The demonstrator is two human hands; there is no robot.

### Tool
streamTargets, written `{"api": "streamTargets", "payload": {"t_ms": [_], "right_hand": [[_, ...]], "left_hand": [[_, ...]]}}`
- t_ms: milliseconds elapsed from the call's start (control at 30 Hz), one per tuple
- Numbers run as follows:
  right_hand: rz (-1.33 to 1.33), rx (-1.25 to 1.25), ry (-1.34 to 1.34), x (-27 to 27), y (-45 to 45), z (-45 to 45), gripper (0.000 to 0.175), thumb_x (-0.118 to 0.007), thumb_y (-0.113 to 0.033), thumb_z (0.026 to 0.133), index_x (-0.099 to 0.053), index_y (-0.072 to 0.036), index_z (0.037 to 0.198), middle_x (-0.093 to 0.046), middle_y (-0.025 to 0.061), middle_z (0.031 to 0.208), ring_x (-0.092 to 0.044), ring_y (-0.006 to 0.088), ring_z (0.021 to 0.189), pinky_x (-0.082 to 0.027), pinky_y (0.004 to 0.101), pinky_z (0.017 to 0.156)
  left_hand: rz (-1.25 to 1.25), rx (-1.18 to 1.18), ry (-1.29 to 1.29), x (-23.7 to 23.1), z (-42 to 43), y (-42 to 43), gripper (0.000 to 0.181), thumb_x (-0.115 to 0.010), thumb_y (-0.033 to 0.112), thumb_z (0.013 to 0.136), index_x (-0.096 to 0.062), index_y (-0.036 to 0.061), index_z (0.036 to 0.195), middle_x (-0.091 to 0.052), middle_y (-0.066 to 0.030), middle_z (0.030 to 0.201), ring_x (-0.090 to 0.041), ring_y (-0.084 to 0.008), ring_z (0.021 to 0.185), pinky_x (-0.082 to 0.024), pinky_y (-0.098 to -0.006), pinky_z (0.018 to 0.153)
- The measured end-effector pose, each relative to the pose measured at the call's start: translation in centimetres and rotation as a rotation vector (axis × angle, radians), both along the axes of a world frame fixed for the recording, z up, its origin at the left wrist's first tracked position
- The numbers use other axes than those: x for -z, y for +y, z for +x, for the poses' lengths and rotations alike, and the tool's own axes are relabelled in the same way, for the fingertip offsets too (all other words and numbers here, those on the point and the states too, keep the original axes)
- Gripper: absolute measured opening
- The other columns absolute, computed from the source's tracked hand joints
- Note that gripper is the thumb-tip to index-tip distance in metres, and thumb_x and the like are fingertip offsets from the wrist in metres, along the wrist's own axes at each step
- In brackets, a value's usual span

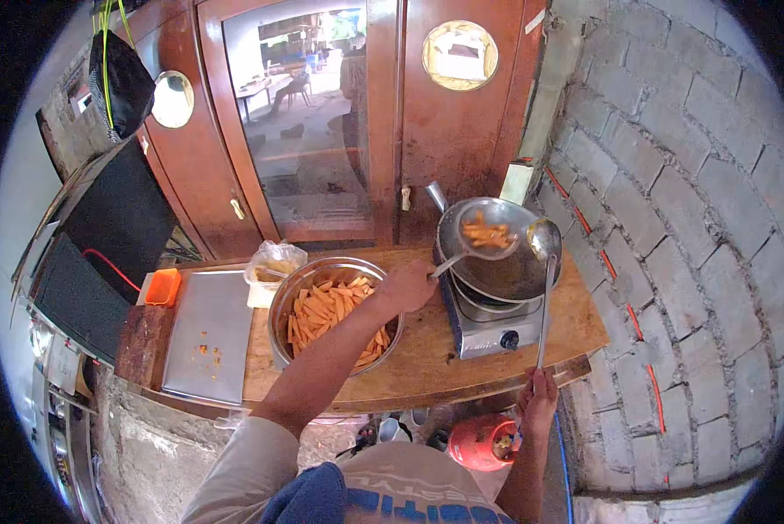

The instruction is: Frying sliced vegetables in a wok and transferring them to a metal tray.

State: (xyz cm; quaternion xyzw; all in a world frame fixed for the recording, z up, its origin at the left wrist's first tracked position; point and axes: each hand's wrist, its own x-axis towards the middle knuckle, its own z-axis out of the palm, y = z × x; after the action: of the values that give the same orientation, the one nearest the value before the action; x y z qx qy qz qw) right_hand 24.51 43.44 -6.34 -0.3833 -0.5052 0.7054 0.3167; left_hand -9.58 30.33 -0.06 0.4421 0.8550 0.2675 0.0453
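My left hand (pixel 408 287) grips the handle of a mesh strainer (pixel 504 254), which is over a wok (pixel 470 285) and holds several browned fried pieces (pixel 487 232). In my right hand (pixel 537 396) is the long handle of a metal ladle (pixel 544 240), its bowl at the wok's right side. The wok stands on a single-burner gas stove (pixel 497 331) and has dark liquid in it. A large steel bowl (pixel 279 288) of cut orange sticks (pixel 326 308), perhaps sweet potato, lies beneath my left forearm.
On the wooden table (pixel 425 347) are a metal tray (pixel 202 327) with crumbs, an orange plastic container (pixel 163 288) and a plastic bag (pixel 274 259) of brown contents. A block wall (pixel 680 262) borders the right side, a wooden cabinet (pixel 457 144) the back. A red gas cylinder (pixel 474 442) stands below.
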Motion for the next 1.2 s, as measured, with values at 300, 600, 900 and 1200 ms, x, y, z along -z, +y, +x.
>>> {"api": "streamTargets", "payload": {"t_ms": [300, 600, 900, 1200], "right_hand": [[0.016, 0.046, 0.009, 0.4, 0.3, 0.3, 0.019, -0.057, -0.029, 0.103, -0.064, -0.012, 0.100, -0.039, -0.0081, 0.061, -0.030, 0.0030, 0.043, -0.021, 0.0233, 0.038], [-0.029, -0.006, 0.020, -1.7, 0.9, 0.4, 0.021, -0.056, -0.030, 0.105, -0.063, -0.012, 0.098, -0.038, -0.0098, 0.063, -0.029, 0.0021, 0.043, -0.022, 0.0234, 0.038], [0.291, 0.172, 0.184, -0.4, 6.9, -1.3, 0.025, -0.057, -0.035, 0.105, -0.063, -0.011, 0.098, -0.038, -0.0088, 0.060, -0.033, 0.0017, 0.044, -0.024, 0.0237, 0.037], [0.212, 0.047, 0.272, 0.4, 8.2, -1.1, 0.022, -0.057, -0.035, 0.103, -0.061, -0.014, 0.098, -0.043, -0.0059, 0.059, -0.033, 0.0044, 0.039, -0.024, 0.0251, 0.034]], "left_hand": [[-0.050, 0.007, -0.012, 0.4, -0.3, 0.3, 0.033, -0.055, 0.030, 0.098, -0.071, 0.0082, 0.116, -0.070, -0.0259, 0.095, -0.069, -0.0441, 0.091, -0.054, -0.0538, 0.083], [-0.048, 0.051, -0.019, 0.4, 0.6, 0.1, 0.032, -0.055, 0.028, 0.097, -0.071, 0.0069, 0.116, -0.071, -0.0267, 0.100, -0.068, -0.0467, 0.099, -0.053, -0.0556, 0.089], [-0.117, -0.049, -0.166, -3.3, 3.6, 1.3, 0.031, -0.057, 0.026, 0.096, -0.072, 0.0080, 0.115, -0.071, -0.0278, 0.098, -0.068, -0.0465, 0.096, -0.054, -0.0544, 0.088], [0.031, -0.094, -0.115, -5.4, 4.5, 0.0, 0.031, -0.058, 0.024, 0.094, -0.073, 0.0100, 0.117, -0.072, -0.0246, 0.099, -0.069, -0.0450, 0.096, -0.055, -0.0533, 0.087]]}}
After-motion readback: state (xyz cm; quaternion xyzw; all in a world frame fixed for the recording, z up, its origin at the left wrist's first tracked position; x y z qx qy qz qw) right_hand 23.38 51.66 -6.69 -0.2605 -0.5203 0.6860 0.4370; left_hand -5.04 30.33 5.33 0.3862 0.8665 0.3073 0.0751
